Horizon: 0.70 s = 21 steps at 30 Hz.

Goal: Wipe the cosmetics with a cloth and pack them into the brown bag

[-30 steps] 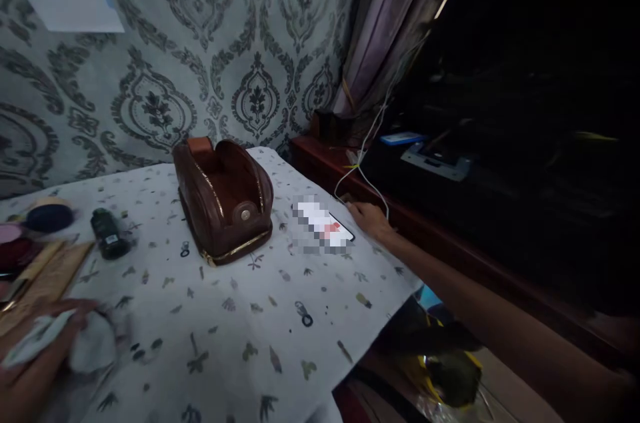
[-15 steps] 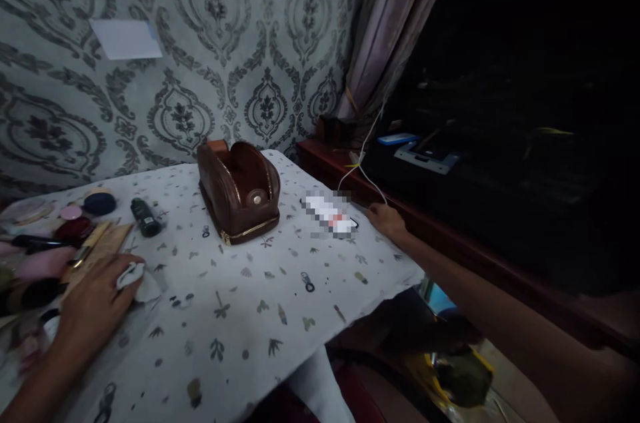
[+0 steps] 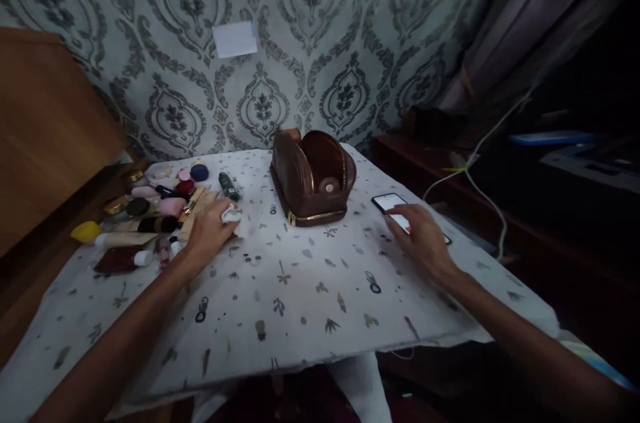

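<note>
My left hand (image 3: 213,230) rests on the cloth beside the cosmetics, fingers closed round a crumpled white tissue (image 3: 231,215). A smartphone (image 3: 387,201) with a lit screen lies flat on the right side of the table. Over it reaches my right hand (image 3: 423,240), fingers stretched and apart, covering much of the screen; whether the fingertips touch the glass is hard to see. Between the hands stands a brown leather toiletry bag (image 3: 320,183), its top unzipped and gaping. A dark green bottle (image 3: 229,185) lies just beyond my left hand.
Several cosmetics, among them a pink item (image 3: 171,206) and a dark red tube (image 3: 117,260), cover the table's left part. The patterned white tablecloth (image 3: 300,290) ends at the near edge. A white cable (image 3: 485,196) hangs at the right. Wooden furniture (image 3: 50,130) stands left.
My right hand has let go of the white cable and moved onto the phone. My left hand keeps the tissue. The view has turned left, showing more cosmetics.
</note>
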Available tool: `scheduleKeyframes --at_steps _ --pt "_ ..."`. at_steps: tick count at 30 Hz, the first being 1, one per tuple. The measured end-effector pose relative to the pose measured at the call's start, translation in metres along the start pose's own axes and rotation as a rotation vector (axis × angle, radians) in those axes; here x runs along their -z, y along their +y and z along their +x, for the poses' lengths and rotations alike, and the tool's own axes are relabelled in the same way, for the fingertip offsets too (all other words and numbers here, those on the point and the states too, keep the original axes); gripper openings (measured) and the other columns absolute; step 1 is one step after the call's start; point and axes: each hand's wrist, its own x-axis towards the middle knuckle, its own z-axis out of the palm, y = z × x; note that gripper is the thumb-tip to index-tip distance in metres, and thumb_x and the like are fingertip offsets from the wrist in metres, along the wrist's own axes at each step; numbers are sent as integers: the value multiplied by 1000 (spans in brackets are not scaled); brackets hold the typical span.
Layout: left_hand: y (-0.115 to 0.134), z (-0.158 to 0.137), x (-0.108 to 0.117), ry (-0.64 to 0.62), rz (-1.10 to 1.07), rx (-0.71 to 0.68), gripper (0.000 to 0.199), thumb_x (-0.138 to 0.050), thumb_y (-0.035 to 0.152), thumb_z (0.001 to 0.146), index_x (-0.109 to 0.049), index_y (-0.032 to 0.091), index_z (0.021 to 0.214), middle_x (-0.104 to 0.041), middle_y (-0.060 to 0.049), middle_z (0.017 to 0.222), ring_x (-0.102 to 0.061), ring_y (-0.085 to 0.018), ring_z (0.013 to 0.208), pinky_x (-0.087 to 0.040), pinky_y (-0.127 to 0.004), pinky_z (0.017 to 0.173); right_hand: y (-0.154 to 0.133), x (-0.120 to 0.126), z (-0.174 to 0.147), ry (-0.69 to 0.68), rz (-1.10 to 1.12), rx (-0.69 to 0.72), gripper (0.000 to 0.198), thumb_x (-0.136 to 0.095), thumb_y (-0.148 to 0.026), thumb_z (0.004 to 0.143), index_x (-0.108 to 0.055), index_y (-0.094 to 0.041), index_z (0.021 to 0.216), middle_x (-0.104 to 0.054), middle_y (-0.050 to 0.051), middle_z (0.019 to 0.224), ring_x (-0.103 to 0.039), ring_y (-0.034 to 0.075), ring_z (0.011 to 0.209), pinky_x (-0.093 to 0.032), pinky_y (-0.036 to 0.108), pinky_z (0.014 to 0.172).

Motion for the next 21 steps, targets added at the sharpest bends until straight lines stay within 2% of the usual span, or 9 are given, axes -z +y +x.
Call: scheduleKeyframes --at_steps 1,4,6,9,14,19,21 --pt "6 4 -1 7 -53 -29 11 -52 24 80 -61 21 87 -68 -3 88 -63 -22 89 -48 -32 79 -17 -4 0 -37 71 23 26 -47 -39 94 -65 -20 100 -66 14 104 -63 31 99 -53 46 81" --pt "24 12 -11 -22 -170 -100 9 -52 19 79 -59 21 85 -65 -2 85 -62 -20 86 -46 -30 77 -77 -21 -1 -296 325 193 24 -45 -33 97 -64 -21 106 -67 11 102 -65 25 96 -55 41 84" --pt "33 10 -21 -64 -212 -125 12 -51 17 78 -58 21 86 -63 -2 85 -61 -20 85 -45 -30 77 -115 -38 0 -410 430 286 26 -50 -33 95 -61 -21 116 -65 11 112 -62 25 105 -53 41 92" --pt "41 0 -34 -120 -315 -72 9 -51 17 78 -57 21 84 -61 -2 83 -58 -19 81 -44 -31 76 -157 -68 6 -484 499 265 43 -58 -31 90 -53 -18 130 -61 14 120 -58 27 113 -50 44 97" --pt "32 -2 -40 -134 -509 77 8 -46 24 86 -54 22 85 -57 1 71 -56 -17 67 -47 -29 64 -190 -114 18 -484 668 155 79 -72 -32 77 -38 -17 146 -55 16 134 -53 31 125 -44 49 105" --pt "-11 28 -48 -79 -511 169 12 -49 30 84 -55 22 77 -62 -1 71 -60 -20 69 -52 -33 66 -199 -131 17 -458 727 -21 95 -76 -33 72 -28 -20 152 -48 18 145 -48 34 133 -41 51 108" --pt "-31 41 -51 -23 -473 198 10 -52 30 80 -53 22 74 -63 -2 72 -61 -22 73 -53 -36 70 -198 -132 14 -464 720 -23 97 -78 -34 71 -26 -22 153 -51 16 142 -50 34 131 -41 52 107"
